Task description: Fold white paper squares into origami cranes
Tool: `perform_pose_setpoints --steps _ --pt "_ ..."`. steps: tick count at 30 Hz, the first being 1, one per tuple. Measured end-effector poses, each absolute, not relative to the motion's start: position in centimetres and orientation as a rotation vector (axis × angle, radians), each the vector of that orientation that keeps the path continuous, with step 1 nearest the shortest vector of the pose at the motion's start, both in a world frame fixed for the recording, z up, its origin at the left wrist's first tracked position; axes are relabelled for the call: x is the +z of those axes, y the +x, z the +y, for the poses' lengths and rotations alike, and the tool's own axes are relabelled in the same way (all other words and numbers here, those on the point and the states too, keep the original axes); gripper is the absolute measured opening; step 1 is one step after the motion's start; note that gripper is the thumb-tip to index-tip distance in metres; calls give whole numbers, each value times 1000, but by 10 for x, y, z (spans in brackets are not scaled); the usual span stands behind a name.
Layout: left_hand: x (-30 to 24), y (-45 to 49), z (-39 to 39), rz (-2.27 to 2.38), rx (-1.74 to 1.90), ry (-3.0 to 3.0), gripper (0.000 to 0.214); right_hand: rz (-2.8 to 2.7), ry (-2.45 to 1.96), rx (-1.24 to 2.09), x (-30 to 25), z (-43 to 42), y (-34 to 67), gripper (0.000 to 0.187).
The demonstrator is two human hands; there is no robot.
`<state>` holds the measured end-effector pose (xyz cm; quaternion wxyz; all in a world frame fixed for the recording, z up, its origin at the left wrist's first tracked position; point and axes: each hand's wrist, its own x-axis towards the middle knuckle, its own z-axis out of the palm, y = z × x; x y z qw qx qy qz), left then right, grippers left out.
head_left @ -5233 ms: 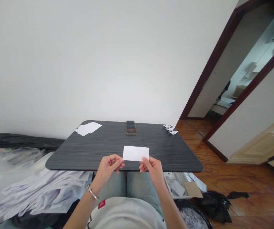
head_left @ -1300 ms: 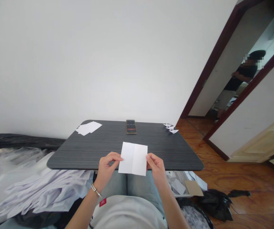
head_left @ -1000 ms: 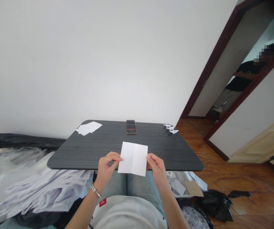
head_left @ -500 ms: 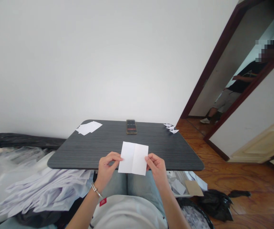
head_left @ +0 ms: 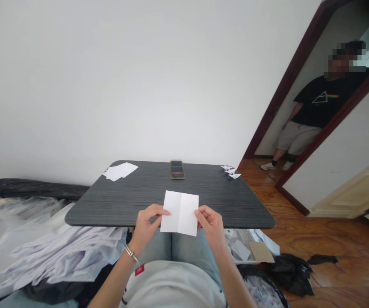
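Observation:
I hold a white sheet of paper [head_left: 179, 212] with a crease down its middle, over the near edge of the dark grey table [head_left: 133, 201]. My left hand [head_left: 147, 224] pinches the sheet's left edge. My right hand [head_left: 210, 223] pinches its right edge. The sheet is unfolded and tilted towards me. A bracelet sits on my left wrist.
On the table's far side lie a phone [head_left: 177, 169], loose white sheets [head_left: 120, 171] at the left and small folded paper shapes [head_left: 231, 172] at the right. Piles of paper [head_left: 62, 256] lie on the floor left; black bags [head_left: 290, 273] right. A person [head_left: 312, 115] stands in the doorway.
The paper, a narrow folded strip 5 s ago, is unfolded with a centre crease. My hands have hardly moved in the last second. The person has stepped into the doorway.

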<state>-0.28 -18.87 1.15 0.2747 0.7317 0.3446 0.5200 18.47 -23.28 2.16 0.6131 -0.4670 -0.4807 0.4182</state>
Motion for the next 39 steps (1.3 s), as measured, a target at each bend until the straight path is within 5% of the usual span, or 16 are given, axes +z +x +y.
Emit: perform_pose_setpoints --steps 6,9,18,39 --pt "12 -3 -190 918 1472 1954 17 -1116 -1041 956 18 -232 186 16" --pt "10 -4 -189 917 1488 1924 16 -1187 -1012 848 16 -234 188 33" --pt "10 -4 -190 865 1490 1873 14 -1684 -887 543 6 -228 198 30" --pt "6 10 -202 824 1453 1684 11 -1073 -834 877 5 -231 174 13"
